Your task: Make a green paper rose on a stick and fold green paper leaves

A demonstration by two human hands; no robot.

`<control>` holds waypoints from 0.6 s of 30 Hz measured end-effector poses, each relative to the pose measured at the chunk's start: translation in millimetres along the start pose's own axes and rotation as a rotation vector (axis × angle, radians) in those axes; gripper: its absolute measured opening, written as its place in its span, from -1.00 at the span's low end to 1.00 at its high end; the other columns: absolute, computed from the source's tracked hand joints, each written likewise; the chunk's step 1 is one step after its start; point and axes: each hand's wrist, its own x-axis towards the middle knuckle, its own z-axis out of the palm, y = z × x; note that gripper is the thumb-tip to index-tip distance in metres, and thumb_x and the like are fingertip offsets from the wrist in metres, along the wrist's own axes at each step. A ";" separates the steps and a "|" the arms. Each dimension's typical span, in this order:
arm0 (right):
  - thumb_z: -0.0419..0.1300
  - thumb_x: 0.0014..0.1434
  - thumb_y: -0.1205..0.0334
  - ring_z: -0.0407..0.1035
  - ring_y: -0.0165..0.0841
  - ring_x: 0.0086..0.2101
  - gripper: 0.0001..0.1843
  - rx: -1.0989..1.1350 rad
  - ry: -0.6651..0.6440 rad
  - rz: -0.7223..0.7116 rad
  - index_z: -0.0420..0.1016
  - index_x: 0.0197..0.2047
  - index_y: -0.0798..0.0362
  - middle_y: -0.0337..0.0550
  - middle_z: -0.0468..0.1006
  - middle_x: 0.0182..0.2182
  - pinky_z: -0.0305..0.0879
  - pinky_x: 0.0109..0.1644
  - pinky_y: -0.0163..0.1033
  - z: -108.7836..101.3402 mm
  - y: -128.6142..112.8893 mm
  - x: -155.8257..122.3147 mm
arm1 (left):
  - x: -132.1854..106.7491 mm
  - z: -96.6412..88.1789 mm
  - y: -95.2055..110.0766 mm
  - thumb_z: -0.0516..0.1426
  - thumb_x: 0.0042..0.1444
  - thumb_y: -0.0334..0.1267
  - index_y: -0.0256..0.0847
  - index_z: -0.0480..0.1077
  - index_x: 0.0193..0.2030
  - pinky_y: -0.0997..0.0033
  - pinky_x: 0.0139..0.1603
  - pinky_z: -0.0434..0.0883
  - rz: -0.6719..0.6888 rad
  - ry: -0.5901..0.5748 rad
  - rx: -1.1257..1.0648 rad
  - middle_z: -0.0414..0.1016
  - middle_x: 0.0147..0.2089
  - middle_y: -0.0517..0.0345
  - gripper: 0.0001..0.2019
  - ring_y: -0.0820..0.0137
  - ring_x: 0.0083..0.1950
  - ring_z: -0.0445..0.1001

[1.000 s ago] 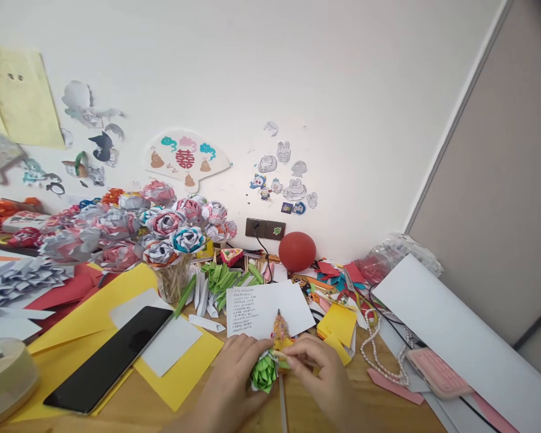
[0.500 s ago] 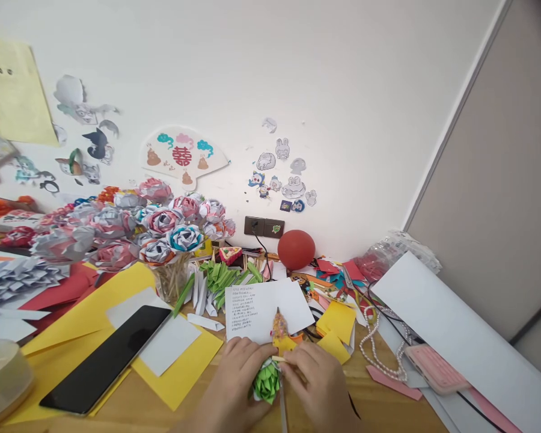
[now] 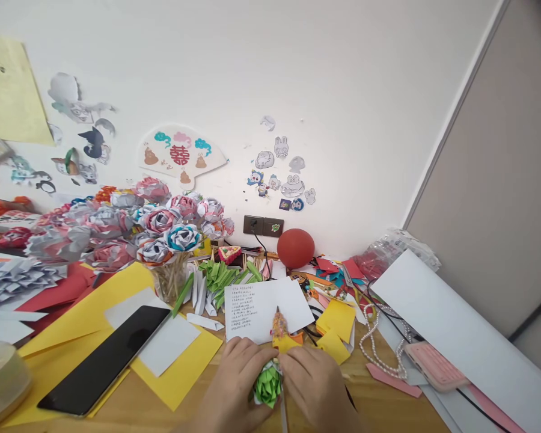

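Observation:
A green folded-paper flower [image 3: 267, 385] with pointed, layered petals sits near the front edge of the table. My left hand [image 3: 237, 379] is closed around its left side, thumb below and fingers over the top. My right hand [image 3: 313, 379] meets it at the upper right, fingertips pinched together on a thin pale stick that they now mostly cover. Just beyond my fingers lies a pencil with a decorated, bumpy grip [image 3: 279, 325], resting over a handwritten white sheet [image 3: 252, 307]. A narrow pale strip [image 3: 284, 415] runs down below the flower.
Finished paper roses [image 3: 160, 219] stand in a container at left. A black phone [image 3: 106, 361] lies on yellow paper [image 3: 180, 385]. Green folded strips [image 3: 220, 282], a red balloon [image 3: 296, 248], yellow squares [image 3: 338, 322], a bead string [image 3: 365, 352] and a pink calculator-like device [image 3: 437, 367] surround the hands.
My right fingers have moved in over the flower's top, covering the pale stick that showed between them. The flower has turned slightly in my left hand. The view has shifted a little.

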 end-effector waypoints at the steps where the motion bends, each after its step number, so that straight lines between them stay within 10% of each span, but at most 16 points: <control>1: -0.10 0.26 0.37 0.34 -0.36 -0.52 -0.76 0.046 -0.003 0.039 0.37 -0.28 0.05 -0.19 0.44 -0.53 0.12 -0.45 -0.30 0.1 -1.1 0.7 | -0.2 0.3 -0.1 0.15 -0.10 -0.48 -0.13 0.25 -0.03 0.23 -0.21 0.30 -0.010 -0.005 -0.005 0.51 -0.24 0.11 -0.56 0.24 -0.27 0.38; 12: -0.08 0.17 0.36 0.25 -0.38 -0.58 -0.79 0.135 0.020 0.102 0.31 -0.43 0.02 -0.24 0.37 -0.60 0.04 -0.50 -0.30 1.5 -2.6 -1.4 | -0.2 1.6 -0.4 0.11 -0.22 -0.53 -0.11 0.26 -0.04 0.24 -0.22 0.31 0.009 0.033 0.004 0.51 -0.26 0.12 -0.48 0.24 -0.29 0.37; 18: 0.07 0.00 0.33 0.18 -0.47 -0.59 -0.95 0.783 -0.304 0.659 0.30 -0.47 0.03 -0.37 0.23 -0.64 0.09 -0.53 -0.40 3.7 0.8 4.1 | 1.2 0.5 -1.1 0.10 -0.16 -0.51 -0.16 0.28 -0.06 0.28 -0.28 0.27 0.078 0.062 0.038 0.49 -0.33 0.11 -0.56 0.27 -0.35 0.35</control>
